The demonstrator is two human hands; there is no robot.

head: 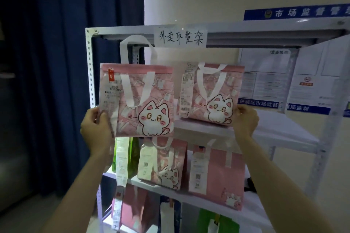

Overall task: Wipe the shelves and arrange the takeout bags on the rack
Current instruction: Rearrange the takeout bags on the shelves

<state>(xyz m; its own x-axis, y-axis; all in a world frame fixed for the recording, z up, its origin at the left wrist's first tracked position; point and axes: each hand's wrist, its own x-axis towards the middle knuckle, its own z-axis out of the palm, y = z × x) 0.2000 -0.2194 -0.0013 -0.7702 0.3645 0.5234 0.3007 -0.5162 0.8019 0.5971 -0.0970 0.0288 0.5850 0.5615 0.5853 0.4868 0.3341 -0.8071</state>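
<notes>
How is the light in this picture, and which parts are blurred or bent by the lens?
Head view: dim overall, the curtain nearly black; the two pink cat bags on the upper shelf are lit best; receipt print is too blurred to read; the rack post bows near the right edge.

A single head-worn wide-angle camera faces forward at close range toward the rack (91,73), which fills the frame's centre and right.

Beside the left hand (95,128), a matt pink fabric-like cat bag (144,98) bears a paper receipt (110,92); above, painted metal rack (90,66).
</notes>
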